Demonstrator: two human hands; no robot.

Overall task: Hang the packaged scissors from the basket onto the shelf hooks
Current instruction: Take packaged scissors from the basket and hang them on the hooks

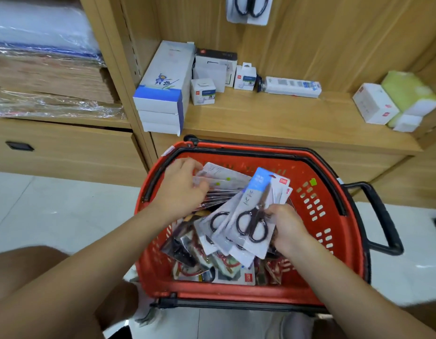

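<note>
So the red shopping basket (334, 241) sits on the floor right in front of the wooden shelf (285, 118), black handle (380, 216) sticking out to the right, and it's stuffed with carded packs. Right hand (287, 226) is pinching the lower right edge of the packaged scissors (251, 216). That's a white card with a blue top and black-handled scissors, the front one of a few overlapping packs tilted up over the middle of the basket. Left hand (180, 189) is over the basket's back left corner, fingers curled onto a fan of packs (219, 179) that spreads toward the right hand's bunch; can't read what's in those, they're a bit blurry. Under both bunches is a jumble of other packs on the basket floor, some with red and dark bits. Up top, one hung scissors pack (248, 8) sits against the shelf's back panel, cut off by the frame edge. On the shelf board: a stack of white-and-blue boxes (160, 94) at the left, small white boxes (202, 91) beside it, a long white pack (292, 86), and green-and-white packs (407, 94) far right.
</note>
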